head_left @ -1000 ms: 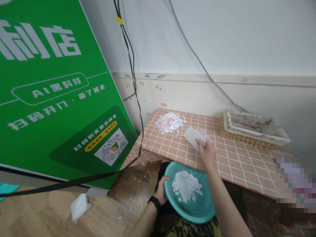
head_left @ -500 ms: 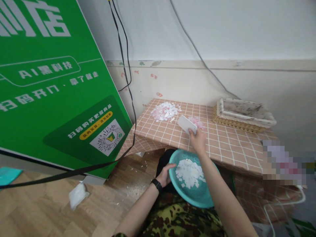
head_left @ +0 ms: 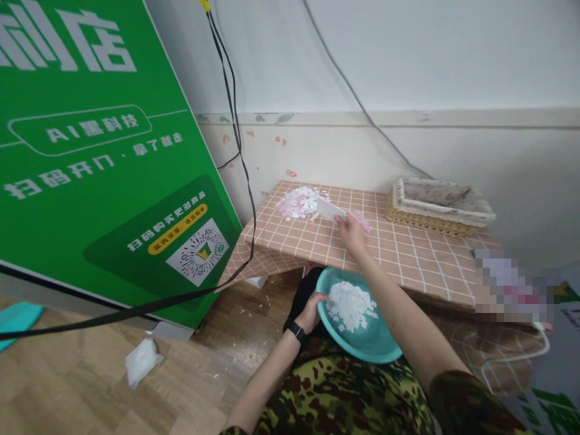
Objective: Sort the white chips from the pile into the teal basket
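Note:
My left hand (head_left: 312,313) grips the rim of a teal mesh basin (head_left: 362,347) tilted at my lap, just below the table edge. Inside the basin lies a heap of small white paper-like pieces (head_left: 350,305). My right hand (head_left: 352,232) is stretched over the table, closed on a flat white scraper-like card (head_left: 331,209). The far end of the card meets the right side of a pile of white and pink pieces (head_left: 296,203). A smaller pink heap (head_left: 362,221) lies behind my right hand, partly hidden by it.
A checked brown cloth covers the table (head_left: 421,263). A lined wicker basket (head_left: 439,208) stands at the table's back right. To the left rises a green signboard (head_left: 136,151), with a black strap (head_left: 181,298) crossing in front. A white plastic bag (head_left: 142,361) and scattered scraps lie on the floor.
My right hand has moved left and away from me with the white card, bringing it to the larger pile. The left hand still holds the basin, which sits slightly higher in view.

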{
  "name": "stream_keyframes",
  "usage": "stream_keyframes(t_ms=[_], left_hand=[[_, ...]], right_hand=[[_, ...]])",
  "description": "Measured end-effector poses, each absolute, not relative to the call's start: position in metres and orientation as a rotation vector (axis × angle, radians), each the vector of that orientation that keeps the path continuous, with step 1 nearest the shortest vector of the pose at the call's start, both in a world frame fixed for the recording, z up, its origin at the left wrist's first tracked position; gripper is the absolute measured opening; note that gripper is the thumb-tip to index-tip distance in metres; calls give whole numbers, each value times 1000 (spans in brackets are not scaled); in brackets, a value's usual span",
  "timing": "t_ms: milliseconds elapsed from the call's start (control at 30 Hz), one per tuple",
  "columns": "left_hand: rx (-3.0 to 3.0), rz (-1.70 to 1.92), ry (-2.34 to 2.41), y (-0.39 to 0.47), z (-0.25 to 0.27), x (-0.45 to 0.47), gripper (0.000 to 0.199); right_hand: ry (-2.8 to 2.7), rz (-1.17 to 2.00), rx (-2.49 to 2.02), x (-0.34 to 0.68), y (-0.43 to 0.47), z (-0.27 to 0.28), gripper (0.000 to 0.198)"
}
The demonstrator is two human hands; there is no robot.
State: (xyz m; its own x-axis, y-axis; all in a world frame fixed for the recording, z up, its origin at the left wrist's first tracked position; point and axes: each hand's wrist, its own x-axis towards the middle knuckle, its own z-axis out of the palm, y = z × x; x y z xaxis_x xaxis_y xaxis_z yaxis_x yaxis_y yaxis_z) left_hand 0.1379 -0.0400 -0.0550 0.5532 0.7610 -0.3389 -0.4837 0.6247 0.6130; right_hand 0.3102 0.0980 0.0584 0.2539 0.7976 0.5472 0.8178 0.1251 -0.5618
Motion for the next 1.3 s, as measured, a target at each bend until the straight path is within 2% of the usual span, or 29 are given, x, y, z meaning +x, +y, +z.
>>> stream_keyframes(t_ms=[167,367,733,933,1300], left_hand=[[558,824,555,-30,-51,137,40],[589,818,496,-16,-54,134,39],[495,812,513,-10,-54,127,41],[499,804,515,-15,-54,131,32],[419,828,522,-16,-54,124,43]], right_hand=[[-1678,16,-1615,318,118,63,31],[-1810,-24,-1506,344,97,67,28],[-1750,65,-1586,339,123,70,35],[-1732,74,-1599,353,130,82,37],[-1816,295,-1523,363,157,84,44]])
